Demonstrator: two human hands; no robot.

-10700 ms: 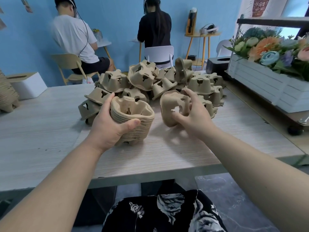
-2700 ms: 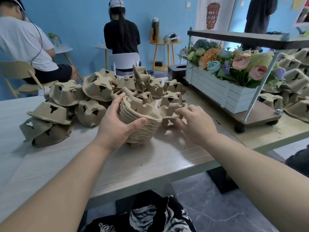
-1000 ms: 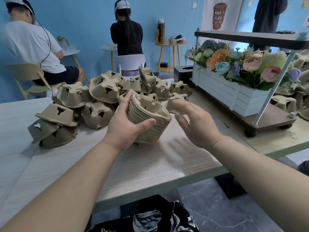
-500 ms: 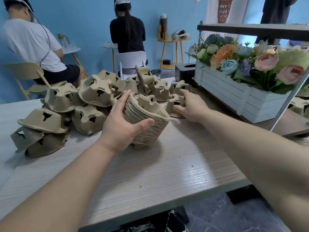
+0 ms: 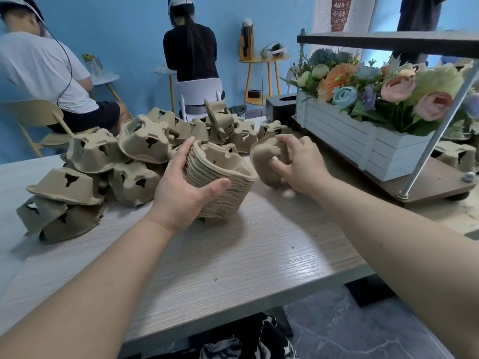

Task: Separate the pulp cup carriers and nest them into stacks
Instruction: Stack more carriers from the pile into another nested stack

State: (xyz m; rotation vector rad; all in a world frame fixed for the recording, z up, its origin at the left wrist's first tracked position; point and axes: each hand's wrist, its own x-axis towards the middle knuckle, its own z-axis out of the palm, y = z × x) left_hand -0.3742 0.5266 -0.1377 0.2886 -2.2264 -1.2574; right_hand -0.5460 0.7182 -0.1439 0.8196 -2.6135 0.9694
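A: So what changed?
B: The right hand (image 5: 298,161) has lifted one carrier (image 5: 267,161), fingers curled around it, beside the stack (image 5: 217,185) clasped by the left hand (image 5: 181,193) mid-worktop (image 5: 259,255).
A: Nesting next, probably.

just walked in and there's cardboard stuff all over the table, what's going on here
A person is sorting pulp cup carriers. Their left hand grips a nested stack of carriers resting on the table, tilted toward the right. Their right hand holds a single carrier just beside the stack, not yet nested into it. A heap of loose carriers still lies behind and to the left, so much of the sorting remains.
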